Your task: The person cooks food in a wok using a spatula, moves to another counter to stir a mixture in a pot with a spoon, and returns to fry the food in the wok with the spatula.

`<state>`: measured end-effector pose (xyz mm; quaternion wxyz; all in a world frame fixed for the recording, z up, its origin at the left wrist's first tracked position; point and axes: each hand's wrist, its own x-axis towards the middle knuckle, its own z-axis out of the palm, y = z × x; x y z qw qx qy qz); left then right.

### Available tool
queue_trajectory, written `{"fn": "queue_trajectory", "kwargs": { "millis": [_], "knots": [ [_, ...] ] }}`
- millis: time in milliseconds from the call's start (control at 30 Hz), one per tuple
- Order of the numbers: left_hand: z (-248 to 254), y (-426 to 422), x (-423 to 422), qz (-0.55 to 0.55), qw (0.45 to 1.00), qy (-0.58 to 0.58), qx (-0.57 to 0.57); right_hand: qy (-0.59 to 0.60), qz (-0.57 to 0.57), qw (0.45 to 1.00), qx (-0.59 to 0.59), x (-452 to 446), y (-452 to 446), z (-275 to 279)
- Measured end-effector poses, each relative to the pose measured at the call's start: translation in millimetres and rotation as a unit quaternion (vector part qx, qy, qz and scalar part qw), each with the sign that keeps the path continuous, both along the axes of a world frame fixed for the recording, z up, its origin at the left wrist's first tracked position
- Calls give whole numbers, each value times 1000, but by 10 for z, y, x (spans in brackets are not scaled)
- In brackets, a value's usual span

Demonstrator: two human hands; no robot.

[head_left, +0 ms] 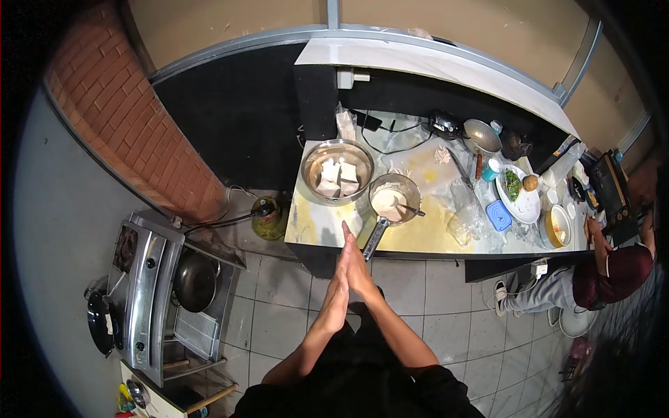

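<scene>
My left hand (336, 303) and my right hand (358, 274) are pressed palm to palm in front of the counter's near edge. Their fingers are stretched out straight, and no object shows between them. Just beyond the fingertips, a saucepan (373, 240) stands on the counter with its black handle pointing toward me. Inside it are a pale, creamy mixture (387, 202) and a spoon (411, 210). To its left sits a wide steel bowl (309, 187) holding several white blocks (338, 175) that look like tofu.
Along the counter (404, 238) are a cutting board (433, 182), a blue-lidded box (499, 215), a white plate (524, 209) of greens and a bowl (555, 228). A co-worker (605, 279) stands far right. A gas cylinder (268, 221) and a stove (148, 292) stand left.
</scene>
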<state>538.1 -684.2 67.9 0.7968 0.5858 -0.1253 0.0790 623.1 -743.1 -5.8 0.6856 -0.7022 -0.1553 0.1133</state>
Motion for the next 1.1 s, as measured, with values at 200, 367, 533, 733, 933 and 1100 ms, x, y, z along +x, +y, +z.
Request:
{"fn": "queue_trajectory", "kwargs": {
  "millis": [200,367,533,733,933,1100],
  "knots": [
    [-569,470,223,213,808,-72,545,375,150,858,318,-296,77,391],
    [-673,874,257,269,912,178,252,207,202,918,273,-205,109,468],
    [-263,1096,190,320,930,166,-66,183,113,959,185,-89,225,550],
    [-179,1257,-6,361,916,134,-114,203,123,952,191,-53,505,608],
    [-298,1609,-236,467,869,102,-130,246,180,932,194,-110,1044,540],
    [-424,2038,-471,581,805,68,-94,275,240,913,183,-190,1701,446]
  ]
}}
